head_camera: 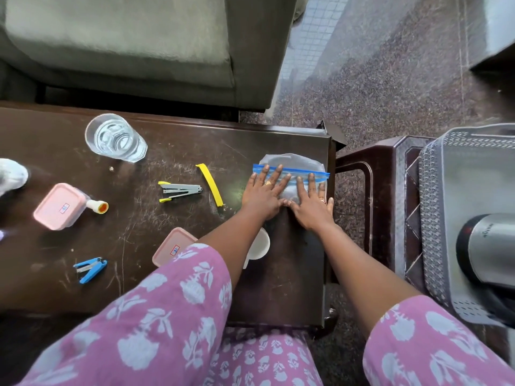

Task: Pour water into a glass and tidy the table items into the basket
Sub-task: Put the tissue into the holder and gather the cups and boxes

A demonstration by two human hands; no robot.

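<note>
Place: a home living room.
Seating: a grey-green cushioned sofa (125, 43) stands just behind a low, scratched dark wood table (172, 224).
Floor: polished speckled stone (390, 65).
Household items: a glass of water (115, 137), pink lidded food boxes (60, 206), staplers (179, 190), a plastic stool (370, 190).

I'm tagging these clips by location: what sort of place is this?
Most likely a home living room. A grey sofa stands behind a scratched, dark, low table, the floor is polished speckled stone, and household bits such as a glass of water lie about.
</note>
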